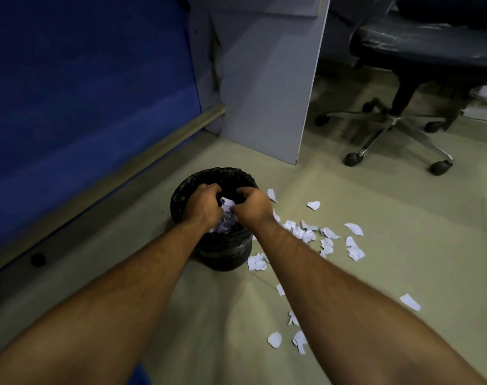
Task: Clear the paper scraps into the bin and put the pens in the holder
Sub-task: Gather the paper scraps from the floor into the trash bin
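Left hand (206, 202) | right hand (252, 207) | both curled around paper scraps (227, 204) over bin (181, 195)

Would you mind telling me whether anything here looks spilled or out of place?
Yes: torn white paper scraps lie scattered on the floor right of the black-lined bin, some touching its base. Both hands, left hand and right hand, are over the bin with more scraps.
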### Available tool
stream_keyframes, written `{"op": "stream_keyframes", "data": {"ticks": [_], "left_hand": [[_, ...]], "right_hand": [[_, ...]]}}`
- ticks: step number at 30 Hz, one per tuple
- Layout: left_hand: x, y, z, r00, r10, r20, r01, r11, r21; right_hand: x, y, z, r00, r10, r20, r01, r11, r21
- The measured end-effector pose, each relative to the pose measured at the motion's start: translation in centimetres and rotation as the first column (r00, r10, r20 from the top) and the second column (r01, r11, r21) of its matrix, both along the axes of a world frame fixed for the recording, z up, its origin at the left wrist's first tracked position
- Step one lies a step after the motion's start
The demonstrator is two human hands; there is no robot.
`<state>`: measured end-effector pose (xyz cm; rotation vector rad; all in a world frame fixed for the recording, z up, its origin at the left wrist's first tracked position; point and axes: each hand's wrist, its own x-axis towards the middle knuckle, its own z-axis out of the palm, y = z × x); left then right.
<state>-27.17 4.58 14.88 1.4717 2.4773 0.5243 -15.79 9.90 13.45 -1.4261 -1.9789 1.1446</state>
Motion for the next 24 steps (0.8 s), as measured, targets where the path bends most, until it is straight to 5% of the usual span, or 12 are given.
{"op": "stream_keyframes", "data": {"ticks": [13, 19, 24], "left_hand": [[6.7, 1.2, 1.1, 0.989, -0.141, -0.033, 0.145, 0.968, 0.204], [13.0, 4.5, -3.1, 0.942, -0.335, -0.014, 0.332, 0.926, 0.180], [16.2, 6.2, -11.7, 0.930, -0.350, 0.111, 0.347, 0.937, 0.048]], "right_hand": [[4.6, 0.6, -1.1, 0.845, -0.376, -0.380, 0.398, 0.917, -0.022], [12.7, 2.5, -9.5, 0.913, -0.384, -0.139, 0.395, 0.916, 0.067], [19.0, 3.2, -19.1, 0.969, -0.207, 0.132, 0.171, 0.955, 0.242]]}}
